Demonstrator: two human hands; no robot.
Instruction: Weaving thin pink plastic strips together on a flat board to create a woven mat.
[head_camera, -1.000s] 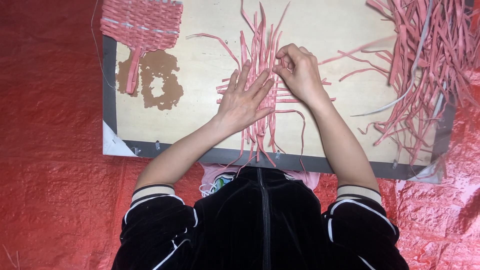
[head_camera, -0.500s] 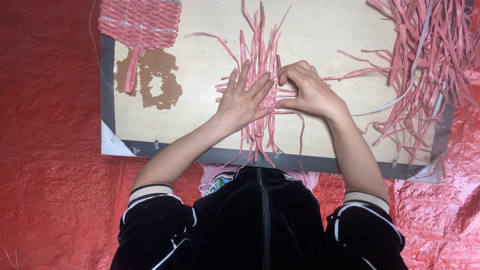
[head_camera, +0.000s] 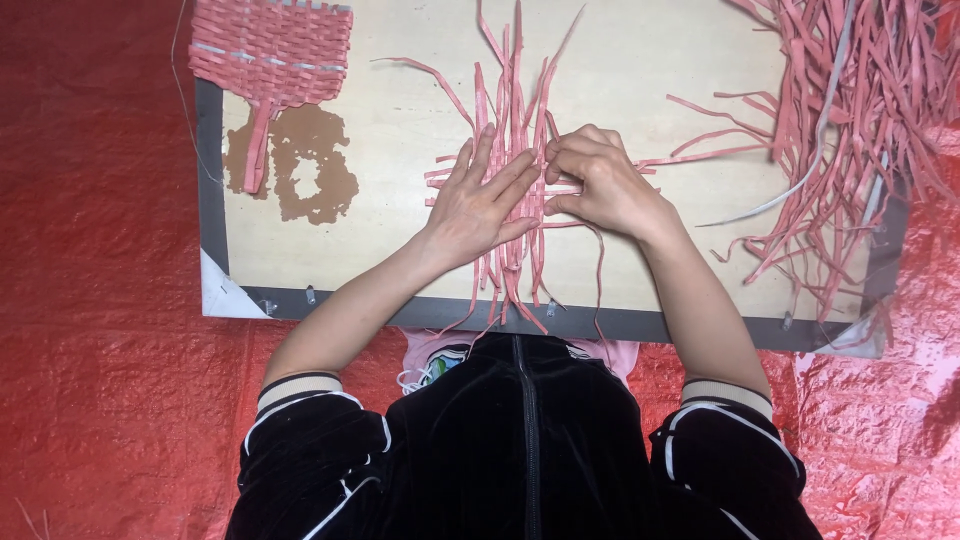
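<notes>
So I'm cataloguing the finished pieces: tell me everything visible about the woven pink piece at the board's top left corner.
The woven pink piece is a flat mat of interlaced pink strips, seemingly paper or plastic, in a checker weave, crossed by a pale band. A narrow tail of strips hangs from its lower edge. It lies on the wooden board, overhanging its corner, its top cut off by the frame. Neither hand touches it.

The right hand (head_camera: 600, 185) now sits lower and closer to the middle of the board (head_camera: 400, 120) than a second ago, when it was raised toward the far edge at the upper part of the upright pink strips (head_camera: 515, 110). Its fingers are curled at the crossing strips, knuckles almost touching the fingertips of the left hand (head_camera: 478, 205). The right forearm slants more steeply from the near edge. The loose strip (head_camera: 598, 250) under the right wrist curves in a wider loop toward the near edge.
</notes>
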